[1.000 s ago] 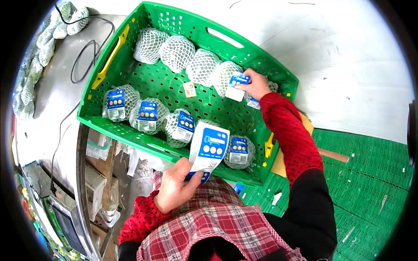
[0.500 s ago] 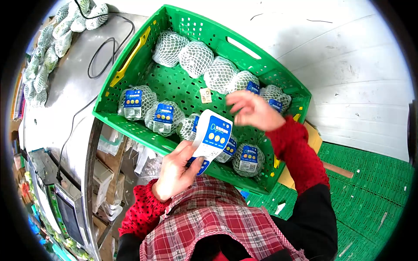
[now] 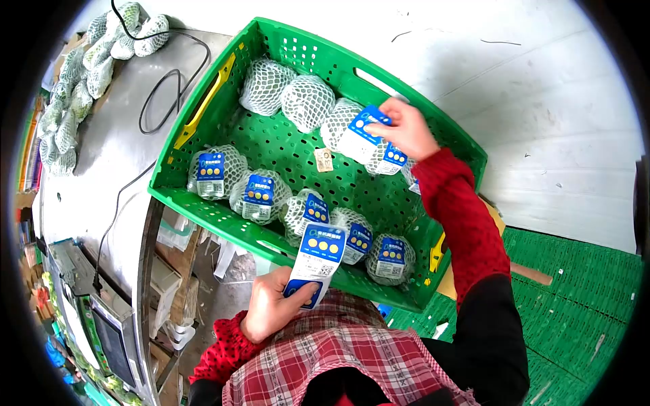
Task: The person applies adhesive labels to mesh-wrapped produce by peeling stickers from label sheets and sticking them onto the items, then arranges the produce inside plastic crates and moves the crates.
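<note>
My left hand (image 3: 274, 304) pinches a strip of blue-and-white labels (image 3: 319, 254) over the near wall of a green crate (image 3: 223, 215). Between the fingers of my right hand (image 3: 404, 127) is a single blue-and-white label (image 3: 364, 128), over a net-wrapped item (image 3: 342, 123) in the far row. Two more net-wrapped items (image 3: 307, 103) sit to its left with no label showing. Further right in that row, one bears a label (image 3: 391, 157). Several labelled net-wrapped items (image 3: 256, 196) line the near side. A small printed tag (image 3: 323, 160) lies on the crate floor.
More net-wrapped pieces (image 3: 81, 98) are heaped on the metal table (image 3: 128, 88) at the left, beside a black cable (image 3: 161, 81). A device with a screen (image 3: 112, 345) stands at the lower left. Green slatted flooring (image 3: 575, 291) and a cardboard edge (image 3: 497, 216) lie to the right.
My right hand left the far row's right part, crossed toward the strip, and is back over the row further left with a label. The strip in my left hand looks shorter and lower.
</note>
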### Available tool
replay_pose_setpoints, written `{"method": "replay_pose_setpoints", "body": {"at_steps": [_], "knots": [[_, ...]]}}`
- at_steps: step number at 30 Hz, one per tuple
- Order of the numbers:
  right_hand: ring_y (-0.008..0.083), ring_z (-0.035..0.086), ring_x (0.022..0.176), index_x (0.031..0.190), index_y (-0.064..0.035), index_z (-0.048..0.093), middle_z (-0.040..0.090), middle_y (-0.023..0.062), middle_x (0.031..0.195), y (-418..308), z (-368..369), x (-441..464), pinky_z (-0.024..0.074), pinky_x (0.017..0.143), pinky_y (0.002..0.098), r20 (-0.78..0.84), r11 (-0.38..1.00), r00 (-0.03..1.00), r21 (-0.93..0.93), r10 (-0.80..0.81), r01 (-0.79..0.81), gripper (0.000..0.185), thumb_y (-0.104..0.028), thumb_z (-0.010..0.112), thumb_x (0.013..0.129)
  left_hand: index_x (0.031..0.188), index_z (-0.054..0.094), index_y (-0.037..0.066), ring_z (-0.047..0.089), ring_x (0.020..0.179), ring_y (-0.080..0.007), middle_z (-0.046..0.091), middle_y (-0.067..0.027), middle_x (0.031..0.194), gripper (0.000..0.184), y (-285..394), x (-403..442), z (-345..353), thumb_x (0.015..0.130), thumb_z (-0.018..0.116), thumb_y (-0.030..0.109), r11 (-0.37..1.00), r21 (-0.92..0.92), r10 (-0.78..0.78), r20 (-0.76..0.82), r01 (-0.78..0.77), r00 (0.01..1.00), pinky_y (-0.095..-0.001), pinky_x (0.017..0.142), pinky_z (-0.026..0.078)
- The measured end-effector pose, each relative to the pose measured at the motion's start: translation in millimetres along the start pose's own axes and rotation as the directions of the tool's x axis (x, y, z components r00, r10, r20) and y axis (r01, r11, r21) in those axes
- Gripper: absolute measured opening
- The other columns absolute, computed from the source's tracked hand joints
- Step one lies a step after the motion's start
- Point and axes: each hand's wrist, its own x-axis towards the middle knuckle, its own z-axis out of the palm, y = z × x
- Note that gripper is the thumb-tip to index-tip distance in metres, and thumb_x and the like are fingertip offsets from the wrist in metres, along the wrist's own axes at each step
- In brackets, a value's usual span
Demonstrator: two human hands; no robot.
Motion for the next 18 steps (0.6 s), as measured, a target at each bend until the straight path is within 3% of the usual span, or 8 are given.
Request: {"method": "replay_pose_setpoints", "body": {"at_steps": [4, 6, 7, 10, 14, 15, 16, 18], "knots": [[0.0275, 0.068, 0.081, 0.097, -0.0026, 0.059, 0.067, 0.0157, 0.088, 61, 35, 37, 0.0529, 0.070, 0.0391, -0.089, 0.929, 0.996, -0.371, -0.016, -0.018, 0.048, -0.024, 0.088, 0.066, 0.092, 0.068, 0.000, 0.063, 0.067, -0.0168, 0.065, -0.0105, 0.077, 0.015, 9, 8, -14, 0.082, 0.075, 0.008, 0.992, 0.061, 0.116, -0.043, -0.114, 0.992, -0.0309, 0.061, 0.049], [0.0388, 0.066, 0.086, 0.107, -0.0057, 0.054, 0.064, 0.0196, 0.098, 30, 44, 36, 0.0532, 0.074, 0.0464, -0.211, 0.643, 0.972, -0.731, 0.102, -0.226, 0.065, -0.030, 0.091, 0.059, 0.093, 0.068, 0.000, 0.062, 0.067, -0.0172, 0.064, -0.0103, 0.077, 0.015, 3, 11, -27, 0.082, 0.075, 0.008, 0.982, 0.097, 0.171, -0.070, -0.164, 0.983, -0.0306, 0.061, 0.049], [0.0410, 0.065, 0.087, 0.110, -0.0090, 0.051, 0.060, 0.0173, 0.104, 27, 46, 38, 0.0530, 0.074, 0.0492, -0.233, 0.577, 0.972, -0.796, -0.009, -0.185, 0.071, -0.033, 0.091, 0.057, 0.093, 0.068, 0.000, 0.062, 0.067, -0.0177, 0.063, -0.0102, 0.078, 0.015, 2, 13, -32, 0.082, 0.075, 0.007, 0.967, 0.135, 0.230, -0.087, -0.218, 0.969, -0.0302, 0.061, 0.048], [0.0395, 0.064, 0.089, 0.111, -0.0099, 0.051, 0.055, 0.0157, 0.105, 47, 65, 31, 0.0529, 0.076, 0.0504, -0.041, 0.684, 0.997, -0.729, -0.066, 0.015, 0.072, -0.033, 0.091, 0.056, 0.099, 0.069, 0.000, 0.062, 0.074, -0.0211, 0.063, -0.0112, 0.087, 0.019, 10, 21, -38, 0.082, 0.075, 0.007, 0.938, 0.150, 0.328, -0.086, -0.313, 0.941, -0.0312, 0.066, 0.049], [0.0411, 0.063, 0.095, 0.113, -0.0053, 0.053, 0.055, 0.0187, 0.110, 33, 64, 37, 0.0536, 0.079, 0.0481, 0.039, 0.651, 0.999, -0.758, -0.018, 0.041, 0.073, -0.028, 0.091, 0.056, 0.107, 0.068, 0.000, 0.064, 0.080, -0.0240, 0.064, -0.0123, 0.097, 0.026, 19, 30, -49, 0.082, 0.074, 0.006, 0.899, 0.183, 0.417, -0.082, -0.398, 0.905, -0.0328, 0.070, 0.051], [0.0330, 0.065, 0.092, 0.113, -0.0032, 0.057, 0.059, 0.0169, 0.109, 27, 62, 35, 0.0540, 0.080, 0.0443, 0.056, 0.753, 0.998, -0.658, 0.035, 0.010, 0.070, -0.031, 0.091, 0.059, 0.107, 0.068, 0.000, 0.065, 0.081, -0.0245, 0.064, -0.0125, 0.098, 0.026, 21, 31, -50, 0.082, 0.074, 0.006, 0.905, 0.184, 0.405, -0.086, -0.385, 0.910, -0.0331, 0.071, 0.051], [0.0271, 0.065, 0.093, 0.113, -0.0018, 0.058, 0.061, 0.0147, 0.110, 5, 66, 24, 0.0538, 0.081, 0.0412, 0.192, 0.945, 0.975, -0.324, 0.115, -0.047, 0.065, -0.028, 0.089, 0.063, 0.108, 0.067, 0.000, 0.066, 0.084, -0.0252, 0.065, -0.0130, 0.100, 0.027, 19, 31, -51, 0.082, 0.074, 0.006, 0.898, 0.195, 0.416, -0.089, -0.394, 0.905, -0.0333, 0.073, 0.052], [0.0170, 0.064, 0.093, 0.113, 0.0008, 0.059, 0.065, 0.0102, 0.108, -59, 79, -13, 0.0532, 0.081, 0.0347, 0.461, 0.964, 0.885, 0.197, 0.068, -0.177, 0.052, -0.019, 0.085, 0.073, 0.108, 0.067, 0.000, 0.067, 0.086, -0.0255, 0.065, -0.0134, 0.102, 0.027, 23, 34, -53, 0.082, 0.074, 0.006, 0.899, 0.225, 0.403, -0.092, -0.375, 0.911, -0.0336, 0.073, 0.053]]}}
